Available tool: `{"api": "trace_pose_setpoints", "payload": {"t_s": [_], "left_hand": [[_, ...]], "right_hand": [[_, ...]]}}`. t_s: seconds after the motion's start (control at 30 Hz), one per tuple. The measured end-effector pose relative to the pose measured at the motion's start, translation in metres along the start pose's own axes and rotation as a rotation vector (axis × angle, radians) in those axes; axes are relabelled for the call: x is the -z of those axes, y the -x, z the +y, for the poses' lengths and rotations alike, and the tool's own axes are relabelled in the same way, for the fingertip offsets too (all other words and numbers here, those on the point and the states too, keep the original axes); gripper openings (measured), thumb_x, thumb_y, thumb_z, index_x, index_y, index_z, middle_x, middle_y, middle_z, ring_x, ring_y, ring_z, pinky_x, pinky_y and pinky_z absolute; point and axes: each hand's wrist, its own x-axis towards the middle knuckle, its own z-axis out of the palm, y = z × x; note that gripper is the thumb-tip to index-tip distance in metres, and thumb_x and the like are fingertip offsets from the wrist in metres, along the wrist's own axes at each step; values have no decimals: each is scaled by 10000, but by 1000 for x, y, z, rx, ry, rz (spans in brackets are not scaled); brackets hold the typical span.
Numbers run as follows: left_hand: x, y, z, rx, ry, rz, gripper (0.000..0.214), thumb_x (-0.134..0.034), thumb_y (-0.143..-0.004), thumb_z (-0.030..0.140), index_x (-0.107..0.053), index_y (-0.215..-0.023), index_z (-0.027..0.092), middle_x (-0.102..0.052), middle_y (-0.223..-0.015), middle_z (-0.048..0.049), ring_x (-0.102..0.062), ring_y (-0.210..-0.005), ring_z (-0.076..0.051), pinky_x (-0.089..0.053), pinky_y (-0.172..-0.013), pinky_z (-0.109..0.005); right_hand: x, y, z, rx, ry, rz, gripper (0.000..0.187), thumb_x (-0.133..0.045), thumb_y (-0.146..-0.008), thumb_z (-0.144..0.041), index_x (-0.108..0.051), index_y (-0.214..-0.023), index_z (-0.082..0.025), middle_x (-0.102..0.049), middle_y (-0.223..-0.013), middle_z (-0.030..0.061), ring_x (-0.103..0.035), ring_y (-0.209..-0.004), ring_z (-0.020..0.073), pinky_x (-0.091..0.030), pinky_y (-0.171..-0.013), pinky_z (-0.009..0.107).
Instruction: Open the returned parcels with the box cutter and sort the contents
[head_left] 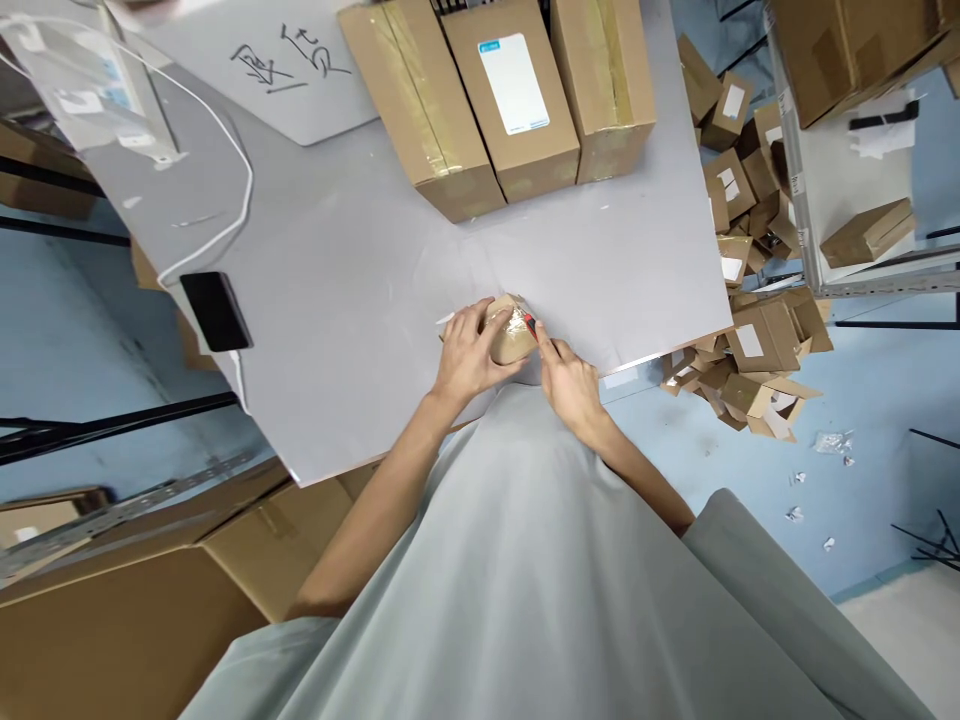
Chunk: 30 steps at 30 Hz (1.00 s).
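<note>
Fingers (469,320) on seemingly taped carton (513,347), grey table (337,260), blue floor (739,475).

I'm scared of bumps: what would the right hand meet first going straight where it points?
The red tool in the right hand would probably meet the small brown package held by the left hand first, though depth is unclear.

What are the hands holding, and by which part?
The left hand holds a small taped cardboard box by its left side; the right hand holds a red tool, its gripped part mostly hidden.
</note>
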Motion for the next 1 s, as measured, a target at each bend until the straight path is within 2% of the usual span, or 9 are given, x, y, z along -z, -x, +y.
{"api": "trace_pose_setpoints", "payload": {"t_s": [0.1,0.23,0.47,0.6,0.77,0.9,1.0], "left_hand": [[-1,1,0,18,1,3,892,-845,-842,653,-568,-1610,293,-516,-1682,-214,-536,-1458,-477,-392,-1215,-631],[-2,1,1,39,-4,-3,885,-849,-839,646,-577,-1609,304,-527,-1680,-207,-536,-1465,-466,-394,-1207,-622],[-3,3,9,48,-10,-39,838,-844,-849,608,-601,-1590,302,-535,-1679,-194,-517,-1493,-462,-389,-1208,-616],[-4,6,13,58,-20,-35,815,-838,-857,595,-609,-1581,301,-537,-1674,-195,-527,-1478,-464,-386,-1205,-615],[-6,6,9,86,-13,-22,878,-850,-833,649,-591,-1596,301,-521,-1679,-205,-518,-1472,-476,-382,-1201,-624],[-6,4,7,94,3,-16,886,-866,-813,645,-595,-1585,304,-522,-1672,-203,-516,-1470,-479,-383,-1213,-639],[-2,4,9,130,27,3,944,-900,-782,618,-562,-1606,305,-518,-1660,-202,-508,-1486,-485,-386,-1231,-662]], "right_hand": [[-3,1,-3,-11,19,-10,751,-322,-1152,-149,-86,-1838,-340,-662,-1491,154,-773,-1148,253,-651,-947,343],[-3,4,-4,-29,61,-11,774,-355,-1135,-109,-123,-1837,-339,-694,-1413,146,-775,-1101,240,-658,-914,321],[4,14,4,-32,115,-65,826,-411,-1109,-79,-124,-1835,-348,-716,-1313,137,-782,-1042,231,-669,-887,321],[-6,20,10,-23,131,-47,828,-393,-1103,-77,-117,-1836,-347,-712,-1306,136,-781,-1029,230,-673,-847,312],[-23,28,21,-33,135,-33,789,-393,-1094,-74,-224,-1825,-319,-719,-1311,142,-776,-1006,223,-664,-854,306],[-29,38,33,-7,62,-9,747,-381,-1096,-88,-294,-1810,-291,-739,-1292,137,-780,-972,232,-653,-820,309],[-36,43,46,8,-128,121,651,-365,-1144,-206,-332,-1793,-233,-772,-1246,142,-783,-939,260,-646,-801,340]]}}
